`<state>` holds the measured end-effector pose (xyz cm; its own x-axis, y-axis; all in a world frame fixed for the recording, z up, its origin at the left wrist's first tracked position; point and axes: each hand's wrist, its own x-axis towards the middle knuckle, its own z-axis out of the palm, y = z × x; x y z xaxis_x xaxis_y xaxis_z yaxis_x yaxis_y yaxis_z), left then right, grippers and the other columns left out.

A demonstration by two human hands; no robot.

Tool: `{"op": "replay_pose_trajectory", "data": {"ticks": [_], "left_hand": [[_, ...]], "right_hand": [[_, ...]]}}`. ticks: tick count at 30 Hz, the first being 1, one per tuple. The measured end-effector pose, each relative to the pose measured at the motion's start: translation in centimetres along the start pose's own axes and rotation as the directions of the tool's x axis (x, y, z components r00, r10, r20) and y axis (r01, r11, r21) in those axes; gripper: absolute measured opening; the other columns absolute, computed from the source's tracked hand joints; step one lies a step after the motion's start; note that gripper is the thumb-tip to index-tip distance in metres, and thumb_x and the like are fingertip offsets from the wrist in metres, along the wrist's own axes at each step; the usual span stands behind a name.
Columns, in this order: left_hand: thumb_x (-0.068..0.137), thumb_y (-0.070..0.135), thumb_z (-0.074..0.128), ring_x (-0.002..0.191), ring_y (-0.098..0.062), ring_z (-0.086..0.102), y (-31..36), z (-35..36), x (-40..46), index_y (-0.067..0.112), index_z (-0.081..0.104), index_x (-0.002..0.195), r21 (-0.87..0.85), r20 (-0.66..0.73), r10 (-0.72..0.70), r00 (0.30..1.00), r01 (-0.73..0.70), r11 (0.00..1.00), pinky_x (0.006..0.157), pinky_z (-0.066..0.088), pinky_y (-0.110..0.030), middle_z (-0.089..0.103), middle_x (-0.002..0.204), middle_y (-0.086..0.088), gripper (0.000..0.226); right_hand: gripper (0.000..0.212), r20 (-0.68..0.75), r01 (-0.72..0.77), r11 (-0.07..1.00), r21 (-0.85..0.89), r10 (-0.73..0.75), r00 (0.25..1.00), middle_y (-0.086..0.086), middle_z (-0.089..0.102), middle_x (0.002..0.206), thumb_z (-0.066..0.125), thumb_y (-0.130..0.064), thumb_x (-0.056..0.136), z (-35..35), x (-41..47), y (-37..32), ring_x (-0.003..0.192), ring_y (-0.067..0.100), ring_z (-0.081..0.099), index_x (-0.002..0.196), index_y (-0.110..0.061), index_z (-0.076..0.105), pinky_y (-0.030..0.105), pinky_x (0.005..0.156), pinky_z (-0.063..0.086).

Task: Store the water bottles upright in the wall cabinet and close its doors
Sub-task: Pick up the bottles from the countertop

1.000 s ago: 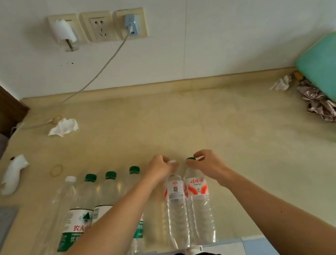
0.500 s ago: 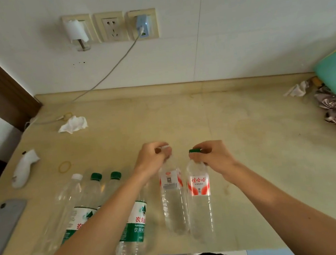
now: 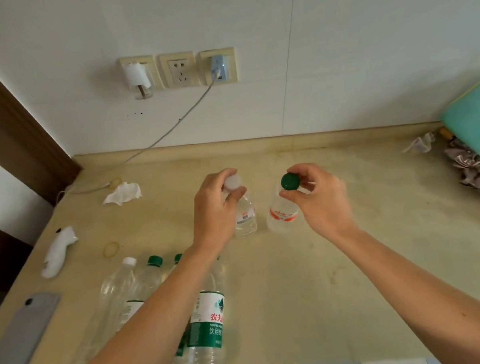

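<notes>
Nearest the camera, below and left of the left grip, a row of clear plastic water bottles lying on their sides [image 3: 209,320] is seen on the beige counter [image 3: 303,279], partly covered by the left forearm; green caps and one white cap point away. Left of them, a grey flat phone [image 3: 19,332] lies at the counter edge.

The left hand [image 3: 215,211] is curled round the neck of a clear white-capped water bottle [image 3: 244,217], held upright. Just to its right, the right hand [image 3: 321,199] pinches the neck of a clear green-capped water bottle with a red label [image 3: 284,212]. Whether either bottle touches the counter cannot be told.

Beyond the left grip, a crumpled white tissue [image 3: 122,193] is noted; wall sockets [image 3: 179,70] lie furthest.
</notes>
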<state>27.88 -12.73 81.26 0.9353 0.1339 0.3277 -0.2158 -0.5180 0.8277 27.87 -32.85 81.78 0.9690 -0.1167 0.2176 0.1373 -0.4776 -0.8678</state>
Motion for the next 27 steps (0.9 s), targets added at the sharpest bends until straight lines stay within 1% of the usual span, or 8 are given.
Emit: {"op": "replay_pose_trajectory", "data": {"ticks": [4,7,10,14,17,21,25,27], "left_hand": [[0.092,0.01,0.072,0.102,-0.012,0.061,-0.7,-0.1,0.0,0.013,0.066,0.124,0.01,0.016,-0.013,1.0,0.012,1.0,0.093,0.052,-0.031,0.064,0.114,-0.001,0.033],[0.093,0.012,0.07,0.105,-0.016,0.061,-1.5,-0.4,0.4,0.013,0.064,0.125,0.024,0.06,-0.021,0.998,0.019,1.0,0.096,0.051,-0.037,0.063,0.117,-0.003,0.032],[0.093,0.018,0.072,0.108,-0.017,0.062,-1.8,-0.7,0.9,0.015,0.063,0.125,0.033,0.123,-0.032,0.992,0.028,0.999,0.098,0.051,-0.039,0.063,0.119,-0.001,0.033],[0.09,0.027,0.075,0.111,-0.015,0.06,-2.3,-0.8,1.1,0.019,0.059,0.128,0.037,0.179,-0.035,0.983,0.029,0.999,0.096,0.049,-0.032,0.062,0.122,0.003,0.041],[0.079,0.038,0.085,0.12,-0.01,0.054,-3.7,-0.6,0.2,0.026,0.05,0.136,0.012,0.244,-0.139,0.96,0.141,0.99,0.099,0.043,-0.026,0.056,0.131,0.007,0.068],[0.07,0.029,0.093,0.123,-0.016,0.058,-6.0,0.4,-1.2,0.026,0.036,0.147,-0.065,0.33,-0.286,0.9,0.324,0.944,0.105,0.048,-0.039,0.055,0.137,0.003,0.096],[0.071,0.021,0.092,0.104,0.001,0.064,-7.4,1.6,-1.7,0.035,0.043,0.136,-0.067,0.314,-0.344,0.885,0.382,0.922,0.09,0.052,-0.027,0.064,0.121,0.012,0.084],[0.071,0.02,0.092,0.101,-0.002,0.066,-7.8,2.2,-1.5,0.03,0.048,0.131,-0.055,0.298,-0.363,0.883,0.396,0.917,0.089,0.054,-0.03,0.068,0.115,0.01,0.075]], "right_hand": [[0.035,-0.008,-0.015,1.0,-0.009,0.015,1.0,-0.018,0.065,0.099,0.082,-0.011,0.081,0.8,0.1,0.4,0.092,-0.007,0.06,0.111,-0.024,0.069,0.004,0.078,0.042],[0.035,-0.013,0.004,0.999,-0.036,-0.004,1.0,-0.012,0.064,0.104,0.079,-0.01,0.084,1.0,0.2,0.8,0.091,-0.003,0.06,0.117,-0.017,0.069,-0.002,0.078,0.041],[0.036,0.019,0.022,0.998,-0.06,-0.02,1.0,-0.01,0.063,0.11,0.077,-0.013,0.088,0.9,0.2,0.9,0.095,0.002,0.059,0.121,-0.018,0.066,0.0,0.081,0.042],[0.037,0.024,0.02,0.999,-0.046,-0.019,1.0,-0.014,0.062,0.111,0.076,-0.017,0.088,1.0,0.1,1.0,0.098,-0.007,0.058,0.121,-0.025,0.063,0.009,0.085,0.045],[0.055,0.057,-0.046,0.999,-0.021,0.047,0.997,-0.019,0.06,0.123,0.08,-0.032,0.083,1.1,-0.6,2.3,0.107,-0.002,0.057,0.133,-0.033,0.055,0.016,0.094,0.045],[0.094,0.187,-0.215,0.977,0.0,0.212,0.959,-0.018,0.052,0.137,0.087,-0.051,0.068,1.7,-2.0,5.9,0.121,0.004,0.054,0.147,-0.036,0.038,0.028,0.102,0.045],[0.082,0.284,-0.293,0.956,0.002,0.28,0.917,-0.025,0.057,0.127,0.09,-0.034,0.067,2.8,-1.9,9.1,0.114,-0.003,0.058,0.132,-0.048,0.041,0.033,0.102,0.05],[0.075,0.311,-0.311,0.95,0.013,0.291,0.905,-0.028,0.064,0.116,0.09,-0.035,0.064,3.4,-1.3,9.9,0.107,-0.008,0.061,0.122,-0.053,0.045,0.03,0.097,0.053]]}}
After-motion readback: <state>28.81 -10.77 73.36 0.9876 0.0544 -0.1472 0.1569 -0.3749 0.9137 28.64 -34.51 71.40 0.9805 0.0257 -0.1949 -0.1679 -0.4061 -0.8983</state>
